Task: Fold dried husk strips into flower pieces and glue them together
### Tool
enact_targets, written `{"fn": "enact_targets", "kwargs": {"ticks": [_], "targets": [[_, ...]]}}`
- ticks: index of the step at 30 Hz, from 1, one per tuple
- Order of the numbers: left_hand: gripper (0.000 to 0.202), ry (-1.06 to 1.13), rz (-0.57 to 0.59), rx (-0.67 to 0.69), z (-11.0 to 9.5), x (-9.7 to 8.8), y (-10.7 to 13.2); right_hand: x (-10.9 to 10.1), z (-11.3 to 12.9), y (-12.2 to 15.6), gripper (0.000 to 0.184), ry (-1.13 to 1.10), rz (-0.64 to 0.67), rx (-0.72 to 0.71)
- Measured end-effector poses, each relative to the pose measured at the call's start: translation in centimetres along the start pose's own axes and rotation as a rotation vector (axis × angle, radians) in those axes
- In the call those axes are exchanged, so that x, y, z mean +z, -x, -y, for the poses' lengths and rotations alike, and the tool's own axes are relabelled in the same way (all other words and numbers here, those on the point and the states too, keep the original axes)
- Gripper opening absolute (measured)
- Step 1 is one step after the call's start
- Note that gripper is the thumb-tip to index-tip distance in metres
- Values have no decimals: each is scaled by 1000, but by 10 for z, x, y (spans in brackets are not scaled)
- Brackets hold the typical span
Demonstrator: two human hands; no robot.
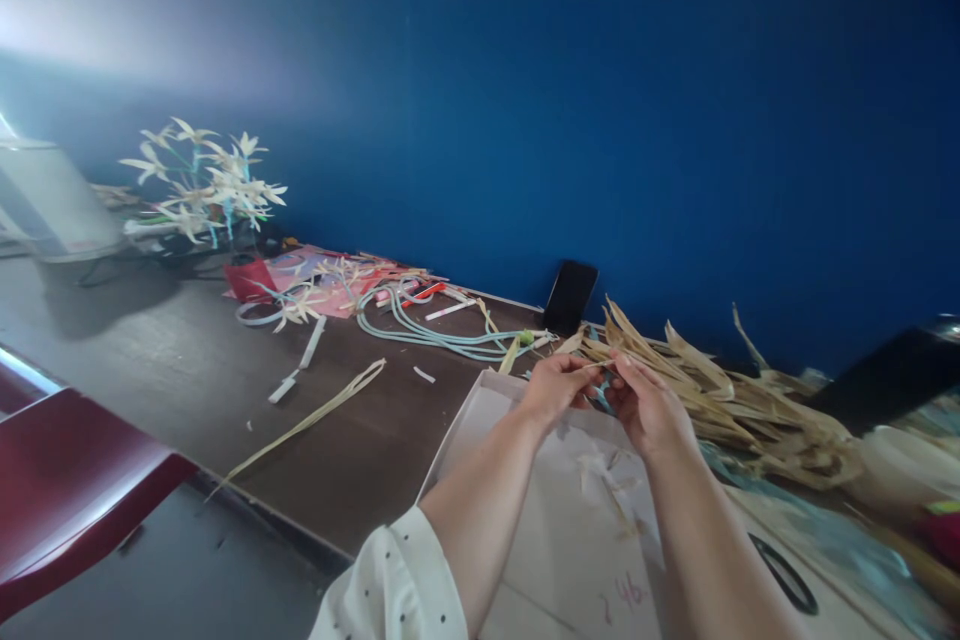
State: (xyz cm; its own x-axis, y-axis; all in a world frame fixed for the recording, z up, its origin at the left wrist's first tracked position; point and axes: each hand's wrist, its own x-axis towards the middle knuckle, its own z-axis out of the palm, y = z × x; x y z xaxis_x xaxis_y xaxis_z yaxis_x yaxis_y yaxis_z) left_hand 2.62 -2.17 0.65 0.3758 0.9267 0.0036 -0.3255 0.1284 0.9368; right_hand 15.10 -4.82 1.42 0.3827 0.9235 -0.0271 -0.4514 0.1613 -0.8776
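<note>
As I watch from afar, my left hand and right hand meet over the far edge of the box, both sets of fingertips pinching a strip between them. Around it, husks lie between three and four o'clock, a phone stands tilted at eleven, and pale flowers rise at ten.

The husks look dry and papery, the box matt cardboard, the chair glossy plastic.
</note>
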Motion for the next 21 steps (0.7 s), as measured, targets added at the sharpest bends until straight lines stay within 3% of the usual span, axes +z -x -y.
{"fn": "enact_targets", "kwargs": {"ticks": [14, 21], "targets": [[19, -1, -35, -11, 0, 0, 0, -1, 0, 0, 34, 7, -17, 6], [27, -2, -16, -18, -1, 0, -1, -3, 1, -1, 31, -5, -6, -20]]}}
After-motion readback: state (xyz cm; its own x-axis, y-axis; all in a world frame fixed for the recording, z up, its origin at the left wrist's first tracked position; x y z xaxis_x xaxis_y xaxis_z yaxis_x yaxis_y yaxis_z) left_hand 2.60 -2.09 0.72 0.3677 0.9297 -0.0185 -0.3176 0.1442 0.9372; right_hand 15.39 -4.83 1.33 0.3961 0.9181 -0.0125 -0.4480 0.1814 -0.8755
